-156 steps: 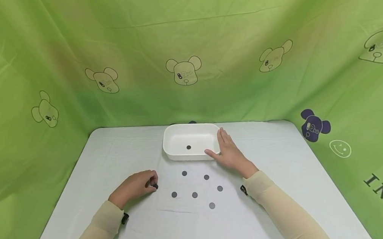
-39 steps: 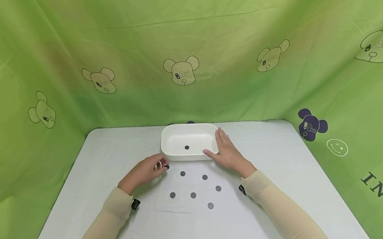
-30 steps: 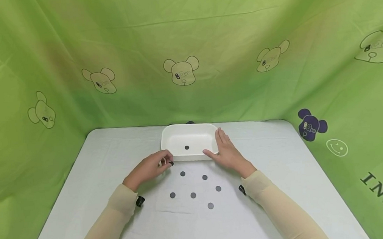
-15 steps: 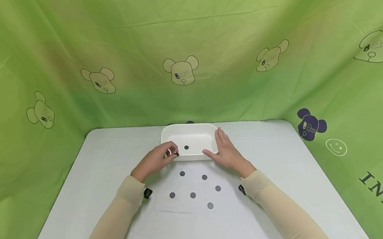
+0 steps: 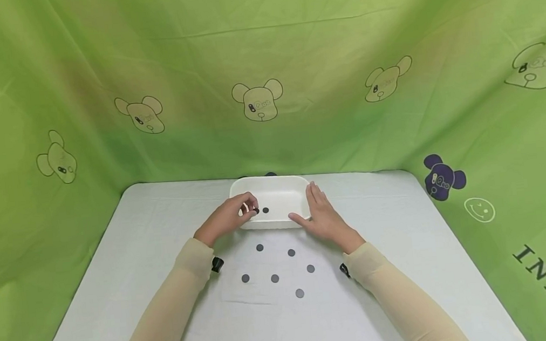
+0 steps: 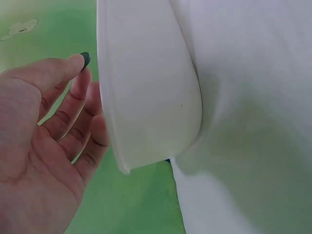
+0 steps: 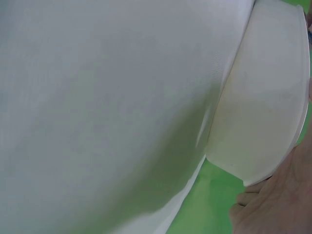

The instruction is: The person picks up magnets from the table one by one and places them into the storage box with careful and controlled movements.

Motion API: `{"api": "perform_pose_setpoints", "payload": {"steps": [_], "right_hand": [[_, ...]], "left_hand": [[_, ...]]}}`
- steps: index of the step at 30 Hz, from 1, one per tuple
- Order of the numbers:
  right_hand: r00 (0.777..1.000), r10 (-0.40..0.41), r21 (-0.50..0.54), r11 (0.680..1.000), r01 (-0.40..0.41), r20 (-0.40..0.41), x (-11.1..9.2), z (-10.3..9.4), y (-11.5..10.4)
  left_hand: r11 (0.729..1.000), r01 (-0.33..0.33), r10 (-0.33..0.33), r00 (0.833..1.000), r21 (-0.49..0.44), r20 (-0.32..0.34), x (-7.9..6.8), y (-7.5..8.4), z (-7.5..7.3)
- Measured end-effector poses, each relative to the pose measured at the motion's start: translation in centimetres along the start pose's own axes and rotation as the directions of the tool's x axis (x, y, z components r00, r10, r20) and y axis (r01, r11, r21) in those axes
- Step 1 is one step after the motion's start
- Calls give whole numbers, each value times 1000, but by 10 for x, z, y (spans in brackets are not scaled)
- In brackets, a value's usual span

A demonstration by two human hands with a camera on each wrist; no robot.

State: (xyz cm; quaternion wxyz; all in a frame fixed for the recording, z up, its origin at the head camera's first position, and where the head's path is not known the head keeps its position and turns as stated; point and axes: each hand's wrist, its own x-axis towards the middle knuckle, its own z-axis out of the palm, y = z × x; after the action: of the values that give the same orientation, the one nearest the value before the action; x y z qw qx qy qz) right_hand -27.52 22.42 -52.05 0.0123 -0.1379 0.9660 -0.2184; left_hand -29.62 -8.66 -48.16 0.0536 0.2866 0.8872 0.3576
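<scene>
My left hand point(image 5: 230, 216) is over the left part of a white oblong tray point(image 5: 278, 225), pinching a small dark disc between thumb and fingertips. In the left wrist view that disc point(image 6: 86, 59) shows at the thumb tip, beside the tray's outer wall point(image 6: 151, 97). A second dark disc point(image 5: 265, 210) lies on the tray floor, just right of the pinching fingers. My right hand point(image 5: 328, 220) rests on the tray's right end, its fingers straight along the side and its thumb over the front rim. The right wrist view shows only part of this hand point(image 7: 273, 200) against the tray.
Several grey discs lie apart on the white tabletop in front of the tray, among them a near one point(image 5: 300, 293) and one close to the tray point(image 5: 259, 247). Behind the table point(image 5: 379, 210) hangs a green cloth point(image 5: 202, 144) printed with bear heads.
My left hand has carried its disc from the table left of the tray, rightward and forward, over the front rim to above the tray. The right hand keeps its place.
</scene>
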Motion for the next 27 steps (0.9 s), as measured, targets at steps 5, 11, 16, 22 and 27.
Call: {"api": "perform_pose_setpoints", "payload": {"steps": [5, 11, 16, 22, 27], "right_hand": [[1000, 1, 2, 1000, -1, -4, 0, 0, 0], [1000, -6, 11, 1000, 6, -15, -1, -1, -2], [1000, -5, 7, 1000, 5, -11, -1, -1, -2], [1000, 1, 7, 1000, -1, -4, -1, -2, -3], [1000, 7, 15, 1000, -7, 4, -2, -3, -3]], "left_hand": [[1000, -22, 22, 1000, 0, 7, 8, -3, -1], [1000, -5, 4, 999, 10, 43, 14, -6, -3], [999, 2, -5, 998, 34, 64, 19, -9, -4], [994, 22, -34, 994, 111, 108, 26, -9, -3], [983, 39, -65, 988, 180, 143, 30, -7, -3]]}}
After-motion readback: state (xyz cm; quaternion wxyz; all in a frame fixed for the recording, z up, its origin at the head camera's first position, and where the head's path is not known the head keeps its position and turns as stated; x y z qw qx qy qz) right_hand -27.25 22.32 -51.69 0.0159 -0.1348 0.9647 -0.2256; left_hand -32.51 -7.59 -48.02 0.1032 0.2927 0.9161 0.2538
